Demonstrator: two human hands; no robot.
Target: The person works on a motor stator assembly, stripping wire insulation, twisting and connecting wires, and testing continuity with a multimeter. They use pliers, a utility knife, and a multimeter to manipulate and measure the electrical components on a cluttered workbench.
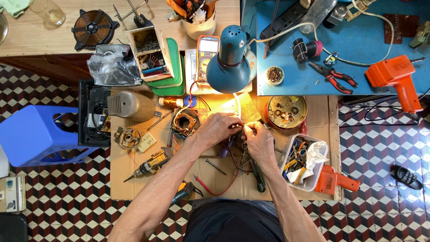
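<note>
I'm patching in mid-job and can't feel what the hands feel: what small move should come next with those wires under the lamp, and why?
Probably keep both hands steady and finish joining the thin wires before reaching for any tool. The left hand and right hand pinch close together at one spot beneath the blue desk lamp, with red wires trailing toward the body. The motor coil lies just beside the left hand.

The blue lamp (232, 60) shines warm yellow light straight down. The brightest spot sits just below the lamp, on the cardboard (134, 179), and it glares almost white there. Both hands (217, 130) (259, 141) just under the lamp glow orange. Far from the lamp, the light turns softer and cooler, like daylight. The tiled floor (380, 148) to the right of the lamp looks clear and evenly lit. Shadows are small and soft. The picture is sharp, with little blur.
</note>
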